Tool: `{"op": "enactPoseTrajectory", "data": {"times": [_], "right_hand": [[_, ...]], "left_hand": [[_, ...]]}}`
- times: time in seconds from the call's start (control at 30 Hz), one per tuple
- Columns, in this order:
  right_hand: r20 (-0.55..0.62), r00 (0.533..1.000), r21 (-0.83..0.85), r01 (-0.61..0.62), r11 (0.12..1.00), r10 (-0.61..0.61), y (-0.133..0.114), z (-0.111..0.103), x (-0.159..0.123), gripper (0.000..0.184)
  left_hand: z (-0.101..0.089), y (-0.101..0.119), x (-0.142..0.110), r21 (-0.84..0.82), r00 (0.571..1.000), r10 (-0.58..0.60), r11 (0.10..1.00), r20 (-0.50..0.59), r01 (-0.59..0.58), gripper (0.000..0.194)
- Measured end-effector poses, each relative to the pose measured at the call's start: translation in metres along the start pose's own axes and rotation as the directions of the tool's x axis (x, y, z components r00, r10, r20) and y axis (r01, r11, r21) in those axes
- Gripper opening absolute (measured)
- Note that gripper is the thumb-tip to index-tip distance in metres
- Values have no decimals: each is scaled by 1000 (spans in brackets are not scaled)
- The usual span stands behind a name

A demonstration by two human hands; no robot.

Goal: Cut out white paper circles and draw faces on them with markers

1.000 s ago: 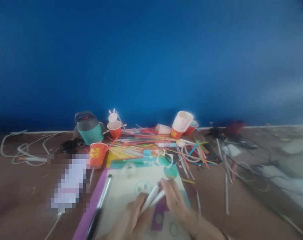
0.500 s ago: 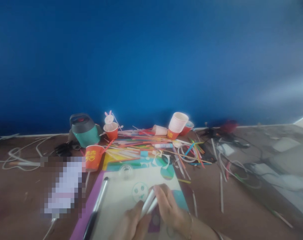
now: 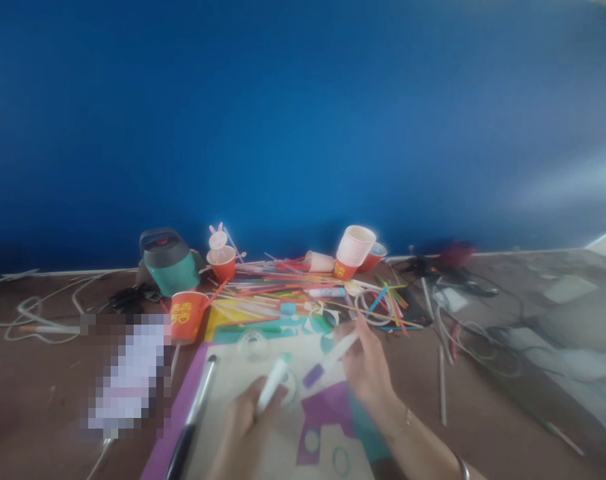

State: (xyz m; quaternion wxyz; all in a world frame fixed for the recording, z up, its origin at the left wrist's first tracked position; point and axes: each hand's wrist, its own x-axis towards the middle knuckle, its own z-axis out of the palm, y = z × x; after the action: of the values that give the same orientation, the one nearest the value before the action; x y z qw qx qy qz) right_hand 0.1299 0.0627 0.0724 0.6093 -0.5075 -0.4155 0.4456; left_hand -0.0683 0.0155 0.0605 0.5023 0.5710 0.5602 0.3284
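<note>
My left hand (image 3: 250, 410) is closed around a white marker with a green end (image 3: 273, 383), held above the pale paper sheet (image 3: 227, 373). Held in my right hand (image 3: 367, 367) is a second white marker with a purple end (image 3: 333, 360), which points down and left. Below it lies a purple paper piece (image 3: 330, 407) with a round cutout further down. The left hand mostly covers a round face drawing on the sheet. A green oval outline (image 3: 341, 461) shows near the bottom. To the left rests a long silver and black pen-like tool (image 3: 195, 407).
A roll of clear tape (image 3: 251, 342) sits at the sheet's top. Behind are many coloured straws (image 3: 263, 293), a glue-stick-like tube (image 3: 327, 292), a red paper cup (image 3: 187, 317), stacked cups (image 3: 355, 250) and a teal flask (image 3: 170, 267). Cables (image 3: 37, 307) lie left; a blurred-out device (image 3: 127, 377) is nearby.
My hands, close together before with both white markers between them, have moved apart. The right hand went up and right with the purple-ended marker; the left keeps the green-ended one.
</note>
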Motion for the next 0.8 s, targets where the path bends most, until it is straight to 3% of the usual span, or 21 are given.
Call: {"op": "enactPoseTrajectory", "data": {"times": [0.1,0.17,0.23,0.3,0.37,0.47,0.6,0.8], "right_hand": [[20,999,-78,41,996,-40,1,2,-6,49],[178,974,-135,165,977,-140,3,7,-16,45],[345,901,-143,327,934,-263,4,12,-25,38],[424,837,-101,423,901,-345,5,16,-30,32],[457,826,-55,397,916,-330,6,17,-33,30],[540,830,-50,196,979,-139,7,19,-33,36],[634,771,-180,72,981,60,5,23,-37,37],[577,815,-185,82,979,41,5,20,-38,36]], "left_hand": [[-2,-5,0,-90,994,85,992,-69,-91,47],[-1,-6,-1,-62,981,191,980,29,-189,44],[0,-4,-2,-21,946,262,965,191,-262,40],[1,1,-3,7,915,287,953,282,-302,37],[0,5,-5,33,912,306,945,272,-326,34],[-3,6,-8,139,921,285,934,267,-329,32],[-4,-1,-10,275,901,267,888,342,-368,26],[-4,-11,-6,285,890,256,882,376,-374,29]]}}
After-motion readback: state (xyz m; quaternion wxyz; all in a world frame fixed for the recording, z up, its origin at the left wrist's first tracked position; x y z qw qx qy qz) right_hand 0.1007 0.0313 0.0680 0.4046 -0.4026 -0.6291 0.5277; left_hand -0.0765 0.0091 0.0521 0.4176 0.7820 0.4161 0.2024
